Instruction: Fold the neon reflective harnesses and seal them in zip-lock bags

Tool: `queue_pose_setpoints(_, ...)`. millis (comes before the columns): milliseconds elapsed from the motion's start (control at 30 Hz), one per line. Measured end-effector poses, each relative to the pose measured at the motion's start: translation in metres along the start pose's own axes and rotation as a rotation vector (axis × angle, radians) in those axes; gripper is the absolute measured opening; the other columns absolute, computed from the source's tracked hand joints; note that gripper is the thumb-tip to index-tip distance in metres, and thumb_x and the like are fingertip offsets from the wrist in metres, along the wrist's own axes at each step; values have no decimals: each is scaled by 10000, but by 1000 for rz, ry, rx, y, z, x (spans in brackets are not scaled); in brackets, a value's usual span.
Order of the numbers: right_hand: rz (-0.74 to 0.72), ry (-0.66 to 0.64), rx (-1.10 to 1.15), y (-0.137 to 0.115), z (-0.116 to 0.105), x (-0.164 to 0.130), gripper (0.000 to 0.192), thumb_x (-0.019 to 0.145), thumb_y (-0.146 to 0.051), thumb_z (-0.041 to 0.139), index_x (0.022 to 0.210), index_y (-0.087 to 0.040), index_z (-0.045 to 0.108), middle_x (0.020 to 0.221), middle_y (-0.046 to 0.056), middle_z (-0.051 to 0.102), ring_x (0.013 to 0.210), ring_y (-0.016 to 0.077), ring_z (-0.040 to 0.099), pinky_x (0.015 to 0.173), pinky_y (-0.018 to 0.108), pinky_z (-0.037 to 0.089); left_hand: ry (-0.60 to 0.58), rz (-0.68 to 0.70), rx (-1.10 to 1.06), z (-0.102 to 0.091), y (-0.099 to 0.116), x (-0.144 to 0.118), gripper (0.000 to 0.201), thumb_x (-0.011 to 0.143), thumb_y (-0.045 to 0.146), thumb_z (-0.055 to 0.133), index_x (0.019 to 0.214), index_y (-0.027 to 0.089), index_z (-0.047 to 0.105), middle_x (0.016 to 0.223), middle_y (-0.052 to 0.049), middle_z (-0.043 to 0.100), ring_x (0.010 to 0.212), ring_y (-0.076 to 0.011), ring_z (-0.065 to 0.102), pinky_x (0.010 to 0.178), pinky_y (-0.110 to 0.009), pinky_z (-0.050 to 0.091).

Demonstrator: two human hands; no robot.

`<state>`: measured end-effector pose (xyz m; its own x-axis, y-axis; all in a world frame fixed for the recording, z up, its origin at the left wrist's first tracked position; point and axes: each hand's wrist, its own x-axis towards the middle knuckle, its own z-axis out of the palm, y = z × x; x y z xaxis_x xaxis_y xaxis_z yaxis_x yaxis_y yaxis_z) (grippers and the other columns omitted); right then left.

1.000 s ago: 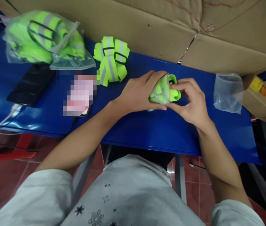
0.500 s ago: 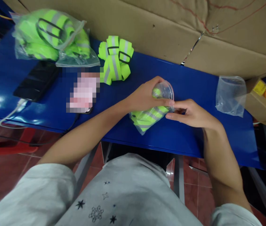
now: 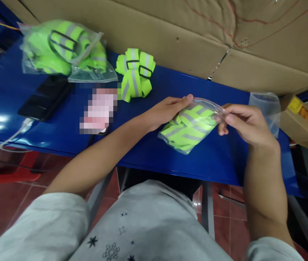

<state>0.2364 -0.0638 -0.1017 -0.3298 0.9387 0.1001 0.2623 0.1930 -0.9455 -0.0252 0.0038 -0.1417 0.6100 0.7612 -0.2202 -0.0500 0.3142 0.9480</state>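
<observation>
Between my hands is a clear zip bag [image 3: 170, 142] with a folded neon-yellow reflective strap [image 3: 194, 125] inside, its grey stripes showing through the plastic. My left hand [image 3: 167, 110] grips the bag's upper left corner, thumb along the top edge. At the upper right corner, the thumb and fingers of my right hand [image 3: 245, 121] pinch the zip edge. The bag's mouth is stretched between the two hands, and its lower end hangs toward the table's front edge. Another bundle of reflective straps with black buckles [image 3: 135, 74] lies loose behind my left hand.
A large zip bag of reflective straps [image 3: 61, 47] sits at the back left of the blue table [image 3: 148, 156]. Near it are a black phone [image 3: 43, 98] on a white cable and a blurred-out pink item [image 3: 99, 108]. An unfilled clear bag [image 3: 268, 105] lies beside a cardboard box [image 3: 300, 121] at right.
My right hand has moved right and now pinches the bag's right corner. The bag has shifted right and its top edge is spread wide, with the strap more visible.
</observation>
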Motion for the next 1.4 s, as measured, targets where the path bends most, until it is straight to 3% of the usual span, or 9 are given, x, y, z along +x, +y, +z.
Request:
queue_pose_setpoints(167, -42, 235, 27, 14, 12, 3, 168, 961, -402, 817, 939, -246, 760, 739, -33, 699, 471, 78, 572, 430, 229, 426, -3, 96, 50, 8, 5, -8, 649, 953, 773, 620, 1112, 170, 798, 1041, -76, 832, 973, -222, 787, 815, -299, 626)
queue_pose_setpoints(267, -172, 359, -106, 14, 25, 4, 171, 916, -395, 860, 924, -248, 774, 960, 10, 745, 651, 103, 639, 545, 258, 514, -77, 183, 112, 7, 9, -14, 528, 985, 642, 675, 1269, 206, 762, 1195, -73, 823, 1109, -267, 775, 944, -397, 653)
queue_pose_setpoints(367, -185, 466, -113, 12, 31, 5, 245, 874, -478, 885, 914, -267, 766, 1120, 33, 728, 818, 143, 665, 592, 272, 545, -16, 282, 254, 4, 9, -16, 490, 1031, 621, 604, 1337, 261, 733, 1286, -55, 802, 1207, -278, 749, 1011, -442, 651)
queue_pose_setpoints(567, -19, 467, 12, 17, 26, 6, 302, 842, -485, 919, 820, -257, 723, 668, -33, 669, 576, 125, 600, 545, 272, 543, 41, 347, 240, -2, 3, -8, 522, 1077, 637, 484, 1327, 250, 730, 1253, -60, 810, 1187, -268, 772, 964, -441, 669)
queue_pose_setpoints(800, 40, 387, 119, 15, 28, 8, 388, 774, -547, 957, 947, -251, 776, 773, -20, 731, 602, 112, 626, 543, 257, 539, 251, 487, 232, 4, 2, -7, 420, 1092, 591, 482, 1277, 285, 702, 1226, -52, 816, 1205, -240, 757, 1058, -429, 603)
queue_pose_setpoints(1133, -60, 485, 56, 16, 30, 4, 271, 866, -438, 909, 782, -263, 719, 678, -35, 700, 594, 129, 632, 578, 276, 536, 203, 524, 63, 1, 2, -4, 462, 1073, 521, 542, 1493, 331, 558, 1122, 0, 832, 1198, -249, 745, 1090, -499, 589)
queue_pose_setpoints(1233, -120, 419, 36, 17, 27, 4, 221, 883, -461, 887, 993, -312, 765, 884, -24, 746, 750, 151, 686, 645, 289, 574, 172, 487, 59, 1, 3, -5, 526, 1046, 473, 609, 1520, 259, 536, 1219, -39, 807, 1191, -251, 752, 1086, -473, 600)
queue_pose_setpoints(1333, -194, 362, -126, 14, 24, 2, 457, 868, -496, 889, 1287, -388, 743, 1164, -1, 762, 959, 198, 716, 792, 355, 623, 144, 438, 81, 2, 5, -9, 508, 1042, 469, 623, 1503, 264, 568, 1277, -41, 793, 1176, -237, 758, 1065, -430, 614)
queue_pose_setpoints(1400, -225, 331, -249, 10, 25, -2, 377, 903, -495, 855, 1254, -379, 781, 1108, 18, 778, 943, 221, 718, 824, 399, 623, 148, 444, 122, 2, 9, -12, 433, 1062, 489, 597, 1438, 279, 638, 1215, -27, 813, 1133, -219, 769, 1034, -399, 621)
